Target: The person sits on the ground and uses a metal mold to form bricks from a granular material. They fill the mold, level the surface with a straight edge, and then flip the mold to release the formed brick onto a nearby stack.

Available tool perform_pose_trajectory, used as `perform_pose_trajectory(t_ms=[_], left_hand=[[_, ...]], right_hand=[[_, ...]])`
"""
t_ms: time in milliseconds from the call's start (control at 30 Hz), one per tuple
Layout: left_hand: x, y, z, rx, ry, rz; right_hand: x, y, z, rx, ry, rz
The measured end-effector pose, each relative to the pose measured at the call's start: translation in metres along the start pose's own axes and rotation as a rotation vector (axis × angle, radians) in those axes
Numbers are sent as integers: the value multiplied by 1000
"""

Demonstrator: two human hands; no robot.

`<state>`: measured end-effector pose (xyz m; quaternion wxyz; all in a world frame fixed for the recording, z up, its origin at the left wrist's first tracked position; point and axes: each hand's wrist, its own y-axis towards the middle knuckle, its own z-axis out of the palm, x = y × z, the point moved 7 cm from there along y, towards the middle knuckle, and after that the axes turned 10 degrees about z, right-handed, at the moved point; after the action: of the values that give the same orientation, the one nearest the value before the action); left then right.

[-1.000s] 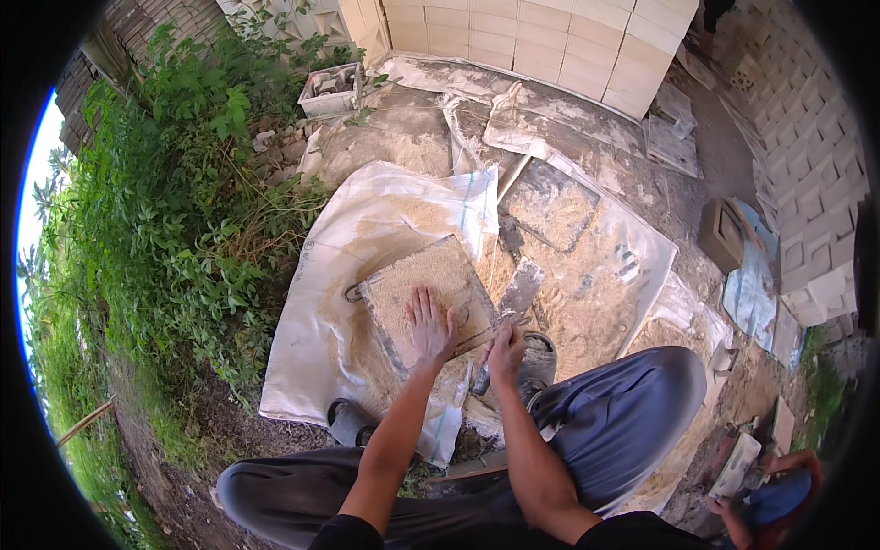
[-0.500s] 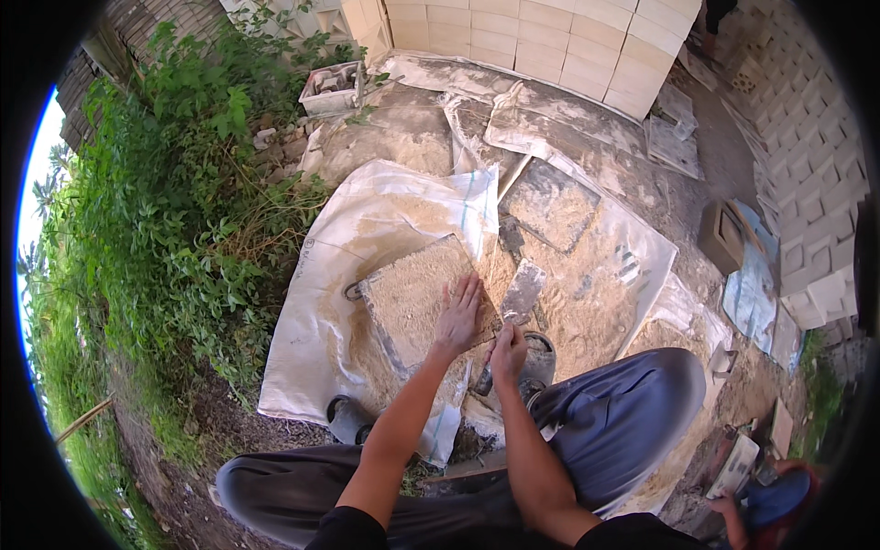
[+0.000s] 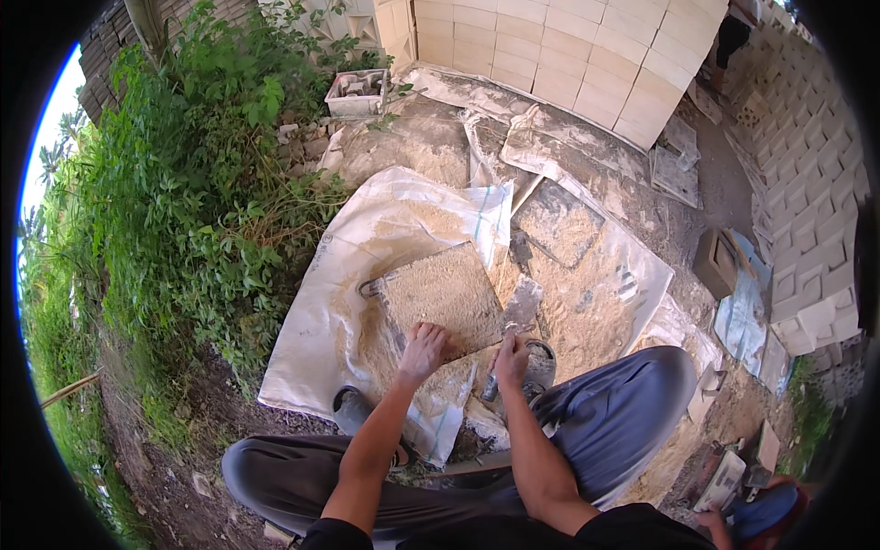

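Observation:
A square, flat mould [image 3: 442, 291] packed with coarse sandy material lies on a white woven sack [image 3: 307, 353]. A metal loop handle [image 3: 368, 289] sticks out at its left side. My left hand [image 3: 425, 352] is at the mould's near edge, fingers curled over it; the fingertips are hidden. My right hand [image 3: 511, 359] is closed around the handle of a flat-bladed trowel [image 3: 523, 303], beside the mould's right corner. The trowel's dusty grey blade points away from me, over the sand.
A second square plate [image 3: 561, 225] dusted with sand lies at the far right on another sack [image 3: 653, 275]. Stacked pale blocks [image 3: 577, 55] stand behind, patterned blocks [image 3: 811, 229] at right. Bushes [image 3: 202, 174] line the left. Another person's hand [image 3: 710, 520] shows at lower right.
My left hand has drawn back from the sandy surface to the mould's near edge, its fingers curling from flat. My right hand keeps the trowel. The whole view has shifted slightly.

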<state>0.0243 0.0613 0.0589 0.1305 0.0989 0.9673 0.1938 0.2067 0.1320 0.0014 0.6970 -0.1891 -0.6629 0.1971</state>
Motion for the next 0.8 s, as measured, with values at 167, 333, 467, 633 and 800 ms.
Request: perform_pose_trajectory(t_ms=[167,333,467,633,800], left_hand=[[45,-12,-23,-279,-7,-383],[142,-105,-50,-500,47,-917],[147,-107,-58,-144,184,-1263],[111,-9,-7,169,214,-755],[40,86,49,140,68,-251]], right_hand=[[10,-3,6,72,-98,-36],[9,-1,19,123,-94,-44],[8,6,5,86,-65,-20],[7,5,10,71,11,18],[16,6,4,53,6,14]])
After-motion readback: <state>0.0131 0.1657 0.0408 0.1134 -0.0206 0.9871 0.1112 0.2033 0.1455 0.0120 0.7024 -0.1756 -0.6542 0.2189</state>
